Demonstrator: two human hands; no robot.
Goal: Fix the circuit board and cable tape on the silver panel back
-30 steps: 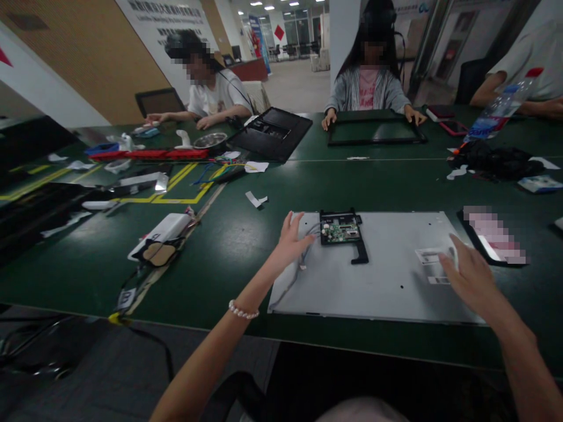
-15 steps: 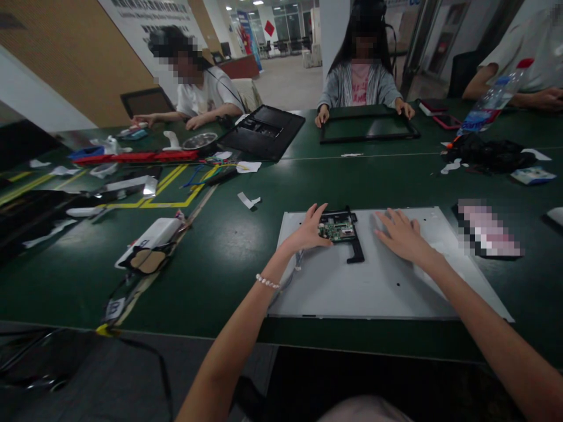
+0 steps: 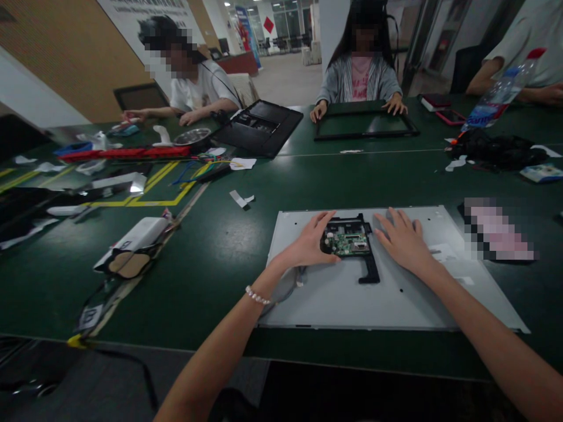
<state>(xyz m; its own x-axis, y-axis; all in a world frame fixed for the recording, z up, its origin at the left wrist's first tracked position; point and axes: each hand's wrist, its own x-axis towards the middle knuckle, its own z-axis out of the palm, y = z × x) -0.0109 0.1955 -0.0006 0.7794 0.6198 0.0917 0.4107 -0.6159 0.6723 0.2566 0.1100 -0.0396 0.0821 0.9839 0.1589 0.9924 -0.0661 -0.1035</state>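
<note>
A green circuit board point(image 3: 347, 243) in a black plastic bracket point(image 3: 372, 264) lies over a flat metal panel point(image 3: 334, 305). My left hand point(image 3: 311, 241) grips the board from its left side, fingers at the far edge and thumb at the near edge. Just right of the bracket, my right hand point(image 3: 404, 240) rests on the panel, open with its fingers spread. Whether its fingertips touch the bracket is hard to tell. A grey cable point(image 3: 288, 287) runs over the panel's left part, beneath my left wrist.
A pinkish phone-like slab point(image 3: 499, 230) lies right of the panel. Left are a white battery-like pack point(image 3: 132, 246) with cables and a paper scrap point(image 3: 241, 199). Across the green table point(image 3: 211, 281), a co-worker's hands point(image 3: 394, 105) touch a black frame point(image 3: 365, 136). A bottle point(image 3: 501, 97) stands tilted.
My left hand and the circuit board have shifted right and slightly nearer across the panel, narrowing the gap to my right hand. My right hand stays spread on the panel. The camera view has shifted a little.
</note>
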